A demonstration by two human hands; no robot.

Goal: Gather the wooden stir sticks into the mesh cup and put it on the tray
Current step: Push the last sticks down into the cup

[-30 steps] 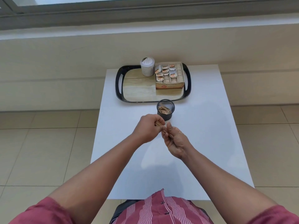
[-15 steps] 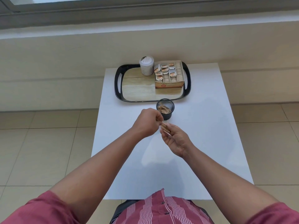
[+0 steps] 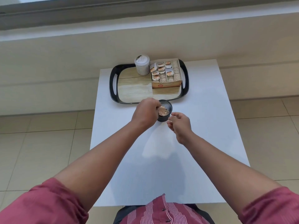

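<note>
The left hand (image 3: 145,113) is curled over the cup (image 3: 165,111), its fingertips at the rim among the sticks (image 3: 163,111), apparently dropping some in (whether it grips any I cannot tell). The right hand (image 3: 179,125) hovers just beside the cup, loosely half-open and holding nothing visible, likely ready to steady it. The cup stands on the surface (image 3: 202,126) just short of the tray (image 3: 113,88), whose near left part is bare, a short lift away.
</note>
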